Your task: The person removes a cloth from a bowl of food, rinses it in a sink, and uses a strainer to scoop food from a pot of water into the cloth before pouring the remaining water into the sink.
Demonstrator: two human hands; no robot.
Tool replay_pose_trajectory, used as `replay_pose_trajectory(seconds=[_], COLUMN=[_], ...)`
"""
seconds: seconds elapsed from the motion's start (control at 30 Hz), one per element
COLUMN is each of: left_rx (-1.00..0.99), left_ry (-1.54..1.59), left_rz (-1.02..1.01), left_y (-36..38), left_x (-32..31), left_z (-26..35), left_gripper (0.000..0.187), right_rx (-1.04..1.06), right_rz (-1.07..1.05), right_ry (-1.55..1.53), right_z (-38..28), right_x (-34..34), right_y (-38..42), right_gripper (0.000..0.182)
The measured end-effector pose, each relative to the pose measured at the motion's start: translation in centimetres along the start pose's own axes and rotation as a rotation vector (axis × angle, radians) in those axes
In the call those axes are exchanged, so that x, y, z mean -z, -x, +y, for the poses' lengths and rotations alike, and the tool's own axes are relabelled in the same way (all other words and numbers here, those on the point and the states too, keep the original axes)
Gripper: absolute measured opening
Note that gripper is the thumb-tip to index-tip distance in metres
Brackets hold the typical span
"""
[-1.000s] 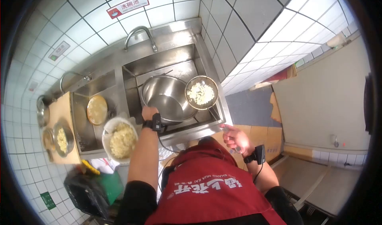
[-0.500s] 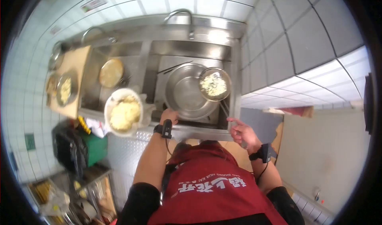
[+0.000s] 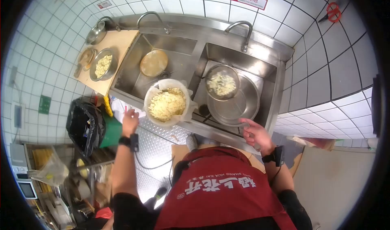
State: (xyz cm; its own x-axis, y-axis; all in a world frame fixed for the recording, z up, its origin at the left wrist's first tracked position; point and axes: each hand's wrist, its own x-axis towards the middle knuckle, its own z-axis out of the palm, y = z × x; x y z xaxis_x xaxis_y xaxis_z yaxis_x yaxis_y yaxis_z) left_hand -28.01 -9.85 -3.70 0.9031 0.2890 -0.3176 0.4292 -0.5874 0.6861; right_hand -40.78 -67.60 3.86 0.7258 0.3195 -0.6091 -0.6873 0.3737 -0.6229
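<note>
Right hand (image 3: pixel 255 132) rests on the steel basin (image 3: pixel 237 108) rim.

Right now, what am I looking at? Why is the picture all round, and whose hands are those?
The picture comes from a camera worn on a person's head, looking down, and its lens bends everything round. You see the person's own red apron and two bare hands. The left hand hangs open near a white basket of chopped pale food on the steel sink's front edge. The right hand is at that edge too, beside a big metal bowl; it seems to hold nothing. A strainer of chopped food rests on the bowl. Left of the sink, a wooden board carries smaller bowls.
</note>
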Motion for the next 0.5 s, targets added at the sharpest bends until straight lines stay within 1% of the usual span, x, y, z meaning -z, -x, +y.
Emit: replay_pose_trajectory(seconds=[0.03,0.1,0.13,0.17,0.23,0.27,0.3,0.37,0.4,0.43,0.47,0.5], left_rx=[-0.001,-0.001,0.026,0.03,0.093,0.131,0.136,0.146,0.148,0.12,0.089,0.085], left_ry=[0.007,0.184,0.278,0.291,0.564,0.567,0.576,0.599,0.605,0.581,0.557,0.561], left_rz=[-0.005,0.065,0.041,0.032,-0.064,-0.118,-0.127,-0.161,-0.17,-0.214,-0.256,-0.263], left_y=[-0.9,-1.5,-1.8,-2.2,-2.6,-2.6,-2.6,-2.8,-2.9,-3.2,-3.4,-3.9], left_x=[-0.9,-3.2,-4.1,-4.9,-5.6,-5.4,-5.3,-5.2,-5.3,-5.3,-5.2,-5.4], left_z=[-1.5,-3.1,-3.2,-3.2,-1.9,-1.0,-0.3,0.4,0.3,0.1,0.0,-0.4], left_gripper=[0.056,0.056,0.057,0.057,0.059,0.057,0.057,0.045,0.045,0.04,0.035,0.035], right_rx=[0.001,-0.013,-0.005,-0.009,0.101,0.22,0.213,0.815,0.67,0.666,0.619,0.571], right_rz=[0.007,0.025,0.012,0.024,0.127,0.195,0.203,0.297,0.317,0.324,0.352,0.382], right_ry=[0.005,0.147,0.234,0.245,0.616,0.863,0.871,1.222,1.257,1.264,1.331,1.396], right_z=[0.0,-0.1,0.1,0.5,2.0,3.0,4.6,8.0,8.7,9.6,10.5,10.8], right_x=[-1.7,-5.4,-7.0,-8.6,-11.3,-12.2,-12.1,-11.6,-11.7,-11.6,-11.6,-11.9], right_y=[-0.6,-1.8,-2.4,-3.2,-4.9,-5.9,-7.3,-10.0,-10.4,-10.9,-11.2,-11.3], right_gripper=[0.051,0.051,0.049,0.049,0.05,0.053,0.053,0.055,0.057,0.057,0.057,0.058])
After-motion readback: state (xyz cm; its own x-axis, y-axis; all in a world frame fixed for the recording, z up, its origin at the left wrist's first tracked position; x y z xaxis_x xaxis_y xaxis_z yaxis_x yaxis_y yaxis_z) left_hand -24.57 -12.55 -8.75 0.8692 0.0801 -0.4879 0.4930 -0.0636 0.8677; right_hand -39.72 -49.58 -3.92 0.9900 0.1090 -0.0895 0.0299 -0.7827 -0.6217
